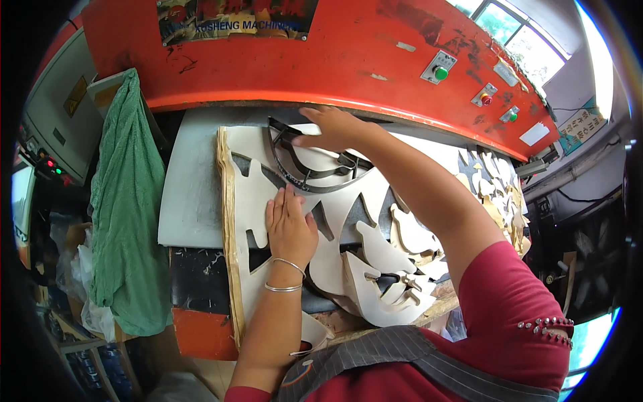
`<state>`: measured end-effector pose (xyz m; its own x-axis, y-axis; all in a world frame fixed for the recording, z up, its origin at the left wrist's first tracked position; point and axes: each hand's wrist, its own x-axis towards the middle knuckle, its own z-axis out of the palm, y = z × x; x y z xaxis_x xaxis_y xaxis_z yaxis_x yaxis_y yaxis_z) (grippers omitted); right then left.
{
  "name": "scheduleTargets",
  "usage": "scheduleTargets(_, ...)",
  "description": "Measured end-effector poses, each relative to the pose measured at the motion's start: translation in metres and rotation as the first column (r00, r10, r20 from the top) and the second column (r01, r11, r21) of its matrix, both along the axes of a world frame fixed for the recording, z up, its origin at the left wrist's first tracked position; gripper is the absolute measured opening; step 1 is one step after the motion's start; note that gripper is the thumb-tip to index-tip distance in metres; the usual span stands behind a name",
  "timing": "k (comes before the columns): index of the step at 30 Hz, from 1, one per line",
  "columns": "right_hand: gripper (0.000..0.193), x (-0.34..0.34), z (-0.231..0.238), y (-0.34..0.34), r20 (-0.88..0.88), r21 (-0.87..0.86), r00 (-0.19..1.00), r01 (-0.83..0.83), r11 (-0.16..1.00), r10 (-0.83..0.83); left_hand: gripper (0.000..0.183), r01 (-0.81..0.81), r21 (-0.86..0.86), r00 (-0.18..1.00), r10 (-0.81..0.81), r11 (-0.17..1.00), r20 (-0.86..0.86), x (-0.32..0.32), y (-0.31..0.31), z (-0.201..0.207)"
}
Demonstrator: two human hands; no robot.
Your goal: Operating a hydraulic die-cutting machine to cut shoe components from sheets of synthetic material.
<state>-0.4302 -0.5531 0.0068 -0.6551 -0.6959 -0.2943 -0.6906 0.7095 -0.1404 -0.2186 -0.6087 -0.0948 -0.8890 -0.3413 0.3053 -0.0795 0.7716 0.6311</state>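
Behind the pale board [194, 181], a red machine [362, 67] bears a lettered sign [234, 20] and white label [534, 134]. Our curved cutting die [320, 187] lies on white sheets [244, 208]; our left hand [293, 231] rests flat, fingers [289, 201] extended, at its edge, our right hand [336, 129] over it, thumb apart.

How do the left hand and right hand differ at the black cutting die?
The left hand points its fingers forward; the right hand points leftward.
The left hand lies by the cutting die's near edge; the right hand is over its far part.
The left wrist wears two silvery bracelets; the right wrist is bare.
Both hands are gloveless.
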Motion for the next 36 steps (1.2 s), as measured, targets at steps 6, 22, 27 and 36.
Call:
scheduleTargets(6, 0.057, 0.005, -0.001, 0.044, -0.165, -0.121, 0.945, -0.305, 0.945, 0.284, 0.061, 0.038, -0.131, 0.998, -0.031, 0.991, 0.058, -0.002, 0.002, -0.002)
scheduleTargets(22, 0.025, -0.008, -0.014, -0.028, -0.364, 0.177, 0.354, -0.881, 0.438, 0.861, 0.049, 0.017, 0.049, 0.999, -0.015, 0.999, -0.028, -0.004, 0.003, -0.004)
scheduleTargets(27, 0.033, -0.01, 0.078, 0.022, -0.449, 0.098, 0.621, -0.68, 0.727, 0.642, 0.045, 0.069, 0.587, 0.956, 0.114, 0.807, -0.269, 0.001, -0.016, -0.008)
scheduleTargets(36, 0.055, 0.036, 0.008, 0.087, 0.175, -0.124, 0.857, 0.507, 0.853, -0.484, 0.037, 0.038, 0.486, 0.995, 0.011, 0.873, -0.097, -0.027, -0.106, 0.099)
